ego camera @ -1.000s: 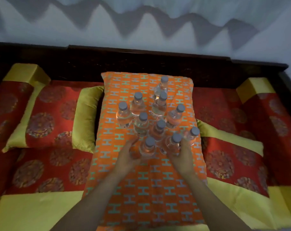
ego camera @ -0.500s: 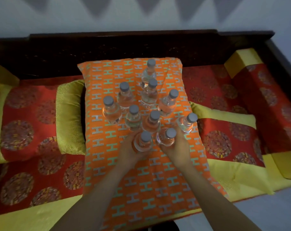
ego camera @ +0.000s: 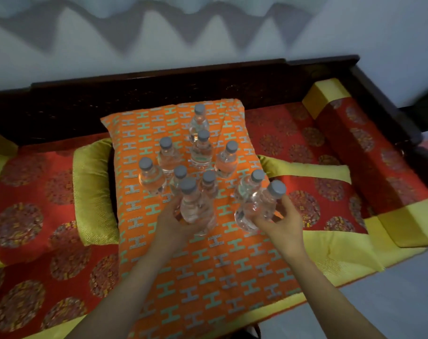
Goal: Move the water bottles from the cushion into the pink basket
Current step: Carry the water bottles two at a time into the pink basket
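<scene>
Several clear water bottles with grey caps stand in a cluster (ego camera: 200,150) on an orange patterned cushion (ego camera: 208,270). My left hand (ego camera: 170,225) grips one bottle (ego camera: 193,209), lifted upright above the cushion's middle. My right hand (ego camera: 281,223) holds another bottle (ego camera: 262,206), tilted to the right, off the cushion surface. One more bottle (ego camera: 248,187) stands just behind the right-hand one. The pink basket is not in view.
The cushion lies on a red and yellow sofa seat (ego camera: 44,216) with a dark wooden back (ego camera: 159,86). A green-gold bolster (ego camera: 95,192) lies left of the cushion. A red and yellow armrest pad (ego camera: 369,155) sits at the right. Pale floor (ego camera: 379,302) shows at lower right.
Both hands closed on the two nearest bottles and lifted them off the cushion; the right one has tilted and moved rightward. The camera view has shifted slightly.
</scene>
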A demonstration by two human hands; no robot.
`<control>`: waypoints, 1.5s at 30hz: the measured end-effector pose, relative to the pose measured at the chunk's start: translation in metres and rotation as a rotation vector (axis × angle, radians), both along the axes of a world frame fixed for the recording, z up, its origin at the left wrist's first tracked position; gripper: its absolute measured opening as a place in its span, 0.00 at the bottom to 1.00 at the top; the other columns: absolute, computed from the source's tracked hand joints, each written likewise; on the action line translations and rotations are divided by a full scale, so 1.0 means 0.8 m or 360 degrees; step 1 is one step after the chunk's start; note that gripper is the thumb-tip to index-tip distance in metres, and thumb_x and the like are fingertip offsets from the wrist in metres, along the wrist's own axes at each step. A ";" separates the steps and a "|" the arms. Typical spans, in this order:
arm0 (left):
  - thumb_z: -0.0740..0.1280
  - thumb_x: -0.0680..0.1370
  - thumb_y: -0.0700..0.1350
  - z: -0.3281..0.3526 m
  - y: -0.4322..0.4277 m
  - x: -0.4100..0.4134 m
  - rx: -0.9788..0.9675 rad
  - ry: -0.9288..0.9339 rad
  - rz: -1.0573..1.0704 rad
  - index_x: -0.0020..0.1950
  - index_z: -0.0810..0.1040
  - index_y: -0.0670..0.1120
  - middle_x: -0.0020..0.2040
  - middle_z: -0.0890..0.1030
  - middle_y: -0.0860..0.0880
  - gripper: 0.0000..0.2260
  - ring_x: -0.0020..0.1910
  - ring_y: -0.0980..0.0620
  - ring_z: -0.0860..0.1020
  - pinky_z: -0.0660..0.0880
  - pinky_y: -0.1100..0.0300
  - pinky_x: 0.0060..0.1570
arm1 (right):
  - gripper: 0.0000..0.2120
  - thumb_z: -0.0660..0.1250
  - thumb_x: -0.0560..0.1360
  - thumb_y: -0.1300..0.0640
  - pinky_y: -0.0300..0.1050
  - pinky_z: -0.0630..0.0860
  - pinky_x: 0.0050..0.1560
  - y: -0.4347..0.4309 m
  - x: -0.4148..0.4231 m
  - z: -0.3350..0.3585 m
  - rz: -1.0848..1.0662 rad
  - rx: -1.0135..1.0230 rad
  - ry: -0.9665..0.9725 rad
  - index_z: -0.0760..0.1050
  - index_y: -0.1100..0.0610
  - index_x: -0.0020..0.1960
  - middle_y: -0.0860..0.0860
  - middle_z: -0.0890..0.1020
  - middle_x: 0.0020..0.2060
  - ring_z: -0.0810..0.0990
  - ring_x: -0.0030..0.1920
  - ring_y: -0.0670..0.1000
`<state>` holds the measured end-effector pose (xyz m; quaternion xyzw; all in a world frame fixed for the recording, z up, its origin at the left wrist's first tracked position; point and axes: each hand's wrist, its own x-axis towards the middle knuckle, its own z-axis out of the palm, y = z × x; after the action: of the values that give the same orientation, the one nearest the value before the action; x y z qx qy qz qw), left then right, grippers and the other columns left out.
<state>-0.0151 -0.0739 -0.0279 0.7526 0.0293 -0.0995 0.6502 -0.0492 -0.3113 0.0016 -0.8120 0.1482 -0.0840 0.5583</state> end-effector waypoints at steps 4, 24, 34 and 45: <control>0.79 0.61 0.57 0.051 -0.041 0.003 0.0000 -0.0175 -0.0072 0.53 0.77 0.63 0.49 0.83 0.62 0.22 0.47 0.61 0.81 0.77 0.66 0.41 | 0.22 0.79 0.63 0.59 0.36 0.75 0.45 -0.051 -0.019 0.044 -0.0109 -0.0010 -0.0097 0.77 0.51 0.55 0.49 0.82 0.47 0.81 0.47 0.46; 0.80 0.63 0.42 0.173 -0.428 -0.133 -0.0113 -0.0476 -0.0519 0.56 0.77 0.49 0.47 0.83 0.54 0.23 0.44 0.62 0.81 0.75 0.70 0.38 | 0.26 0.80 0.60 0.60 0.43 0.80 0.45 -0.438 -0.287 0.175 -0.0738 0.0093 -0.0287 0.79 0.46 0.55 0.48 0.85 0.49 0.83 0.47 0.47; 0.81 0.60 0.49 0.196 -0.627 -0.192 -0.0010 -0.0443 -0.0757 0.56 0.76 0.55 0.49 0.82 0.56 0.27 0.45 0.61 0.81 0.78 0.63 0.42 | 0.30 0.81 0.58 0.57 0.48 0.78 0.49 -0.619 -0.391 0.201 -0.1003 0.0065 -0.0293 0.79 0.50 0.59 0.50 0.84 0.51 0.81 0.53 0.52; 0.82 0.58 0.47 0.172 -0.854 -0.131 0.0075 -0.0317 -0.0830 0.51 0.76 0.54 0.46 0.82 0.54 0.25 0.41 0.61 0.81 0.75 0.69 0.34 | 0.29 0.81 0.58 0.56 0.59 0.78 0.57 -0.833 -0.358 0.186 -0.1155 0.0093 -0.0255 0.78 0.49 0.57 0.48 0.84 0.51 0.81 0.54 0.51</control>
<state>-0.1200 -0.7569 0.1101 0.7557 -0.2271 -0.1882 0.5847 -0.3358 -0.9775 0.1504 -0.6813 0.3845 -0.3354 0.5249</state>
